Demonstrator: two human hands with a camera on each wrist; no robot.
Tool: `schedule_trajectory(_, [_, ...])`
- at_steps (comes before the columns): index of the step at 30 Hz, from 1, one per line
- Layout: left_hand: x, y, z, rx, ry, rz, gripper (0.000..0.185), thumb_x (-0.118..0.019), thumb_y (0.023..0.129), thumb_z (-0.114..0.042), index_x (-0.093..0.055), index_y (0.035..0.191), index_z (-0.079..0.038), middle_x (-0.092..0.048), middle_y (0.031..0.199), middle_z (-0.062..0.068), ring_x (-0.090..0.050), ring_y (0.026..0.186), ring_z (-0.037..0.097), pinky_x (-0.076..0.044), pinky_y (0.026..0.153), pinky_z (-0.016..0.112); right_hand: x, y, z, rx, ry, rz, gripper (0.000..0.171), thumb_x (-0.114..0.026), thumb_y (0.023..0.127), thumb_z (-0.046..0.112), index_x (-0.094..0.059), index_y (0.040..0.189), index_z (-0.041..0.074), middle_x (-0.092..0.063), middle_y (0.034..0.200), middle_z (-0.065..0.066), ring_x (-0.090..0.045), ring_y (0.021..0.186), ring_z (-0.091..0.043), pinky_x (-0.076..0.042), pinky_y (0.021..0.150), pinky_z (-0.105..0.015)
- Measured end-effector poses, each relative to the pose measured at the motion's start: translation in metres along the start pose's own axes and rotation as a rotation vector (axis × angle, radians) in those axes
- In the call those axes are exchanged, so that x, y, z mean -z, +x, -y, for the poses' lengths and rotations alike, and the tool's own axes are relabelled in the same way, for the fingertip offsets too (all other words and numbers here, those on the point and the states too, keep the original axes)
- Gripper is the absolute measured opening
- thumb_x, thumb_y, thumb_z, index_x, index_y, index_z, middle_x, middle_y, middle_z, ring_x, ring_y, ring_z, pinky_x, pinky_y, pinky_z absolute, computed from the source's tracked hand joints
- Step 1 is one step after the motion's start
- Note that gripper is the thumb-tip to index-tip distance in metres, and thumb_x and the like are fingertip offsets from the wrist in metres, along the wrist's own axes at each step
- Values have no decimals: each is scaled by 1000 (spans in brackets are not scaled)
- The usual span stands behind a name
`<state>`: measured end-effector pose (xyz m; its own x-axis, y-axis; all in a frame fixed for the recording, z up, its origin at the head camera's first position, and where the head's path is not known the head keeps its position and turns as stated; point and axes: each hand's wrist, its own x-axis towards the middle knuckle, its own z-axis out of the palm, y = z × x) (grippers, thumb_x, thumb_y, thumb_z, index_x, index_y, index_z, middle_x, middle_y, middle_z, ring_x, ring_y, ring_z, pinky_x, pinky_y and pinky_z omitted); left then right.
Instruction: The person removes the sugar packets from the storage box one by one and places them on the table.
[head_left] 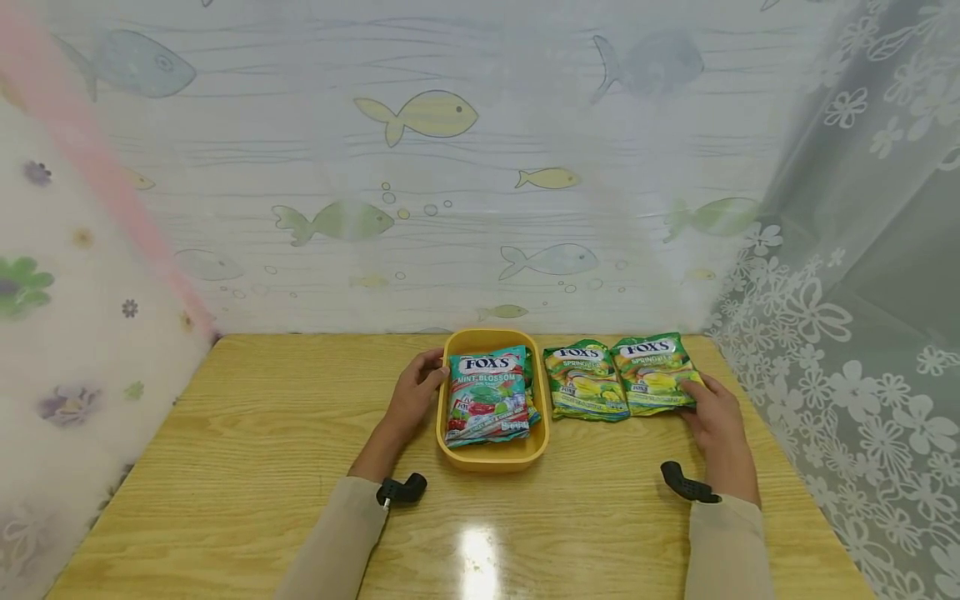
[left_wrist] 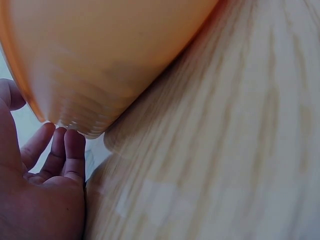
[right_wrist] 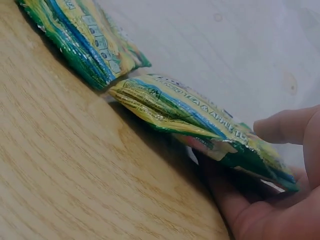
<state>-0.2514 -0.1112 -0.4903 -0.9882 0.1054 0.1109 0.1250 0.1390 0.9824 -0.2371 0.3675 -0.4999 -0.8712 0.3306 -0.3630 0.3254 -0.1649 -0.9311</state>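
Green-and-yellow crinkled foil candy bag, far right, pinched by right hand | rounded yellow plastic tub, gripped by left hand | green foil packet inside, mostly hidden under glossy teal pouch

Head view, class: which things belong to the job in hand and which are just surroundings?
In the job:
left hand, touching yellow container
Mint Blossom packet and green packet, inside
right hand, holding right Spring Tea packet
left Spring Tea packet

Surroundings:
table
fish backdrop
lace flower curtain
black wrist pieces
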Motion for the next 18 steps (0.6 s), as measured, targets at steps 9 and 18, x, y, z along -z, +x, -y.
schedule_trajectory(9, [0,9,26,-10,3,-32,46,-60,109,-21,-55,151,-5,-60,136,19,-57,124,28,-47,106,40,2,-5,4,90,-163,-79,65,-56,110,33,-33,168,14,-19,175,-16,-36,151,-35,-34,121,-50])
schedule_trajectory(18, [-1,10,26,-14,13,-43,45,-59,108,-21,-55,150,-6,-60,134,17,-57,123,27,-47,107,39,2,-18,13,164,-240,-102,64,-53,110,32,-34,167,8,-26,170,-26,-22,157,-47,-21,126,-63])
